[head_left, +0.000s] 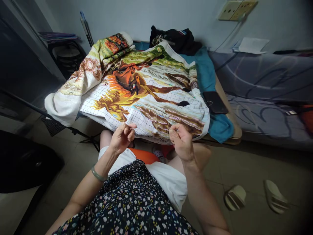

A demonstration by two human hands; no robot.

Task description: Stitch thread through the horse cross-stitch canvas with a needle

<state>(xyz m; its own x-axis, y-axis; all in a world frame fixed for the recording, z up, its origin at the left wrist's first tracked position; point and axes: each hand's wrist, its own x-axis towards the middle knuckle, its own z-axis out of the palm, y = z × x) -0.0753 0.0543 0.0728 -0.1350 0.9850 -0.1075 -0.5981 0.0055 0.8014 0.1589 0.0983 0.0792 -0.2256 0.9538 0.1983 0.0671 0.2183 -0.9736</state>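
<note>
A large cross-stitch cloth point(146, 94) with a horse picture and a printed grid lies spread over a board in front of me. My left hand point(121, 137) is at the cloth's near edge, fingers pinched together on a thin thread. My right hand point(181, 141) is raised beside the near edge too, fingers pinched on the other end of the same thread, which stretches faintly between the two hands. A needle is too small to make out.
A black phone point(215, 102) lies on a teal towel point(207, 75) to the right of the cloth. A grey bed point(266, 91) runs along the right. Two pale slippers point(254, 197) sit on the floor. A black stool stack point(65, 57) stands at the back left.
</note>
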